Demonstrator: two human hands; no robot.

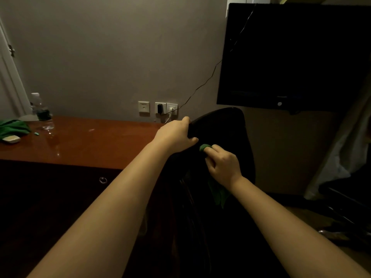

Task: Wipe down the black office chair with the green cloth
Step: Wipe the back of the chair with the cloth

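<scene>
Black office chair (226,129) beside a glossy desk (90,141): left hand (176,135) grips its back, right hand (222,165) pinches green cloth (204,147).

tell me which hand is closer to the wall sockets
Left. The left hand grips the edge of the black chair just below and right of the wall sockets; the right hand, holding the green cloth on the chair, sits lower and farther right.
</scene>
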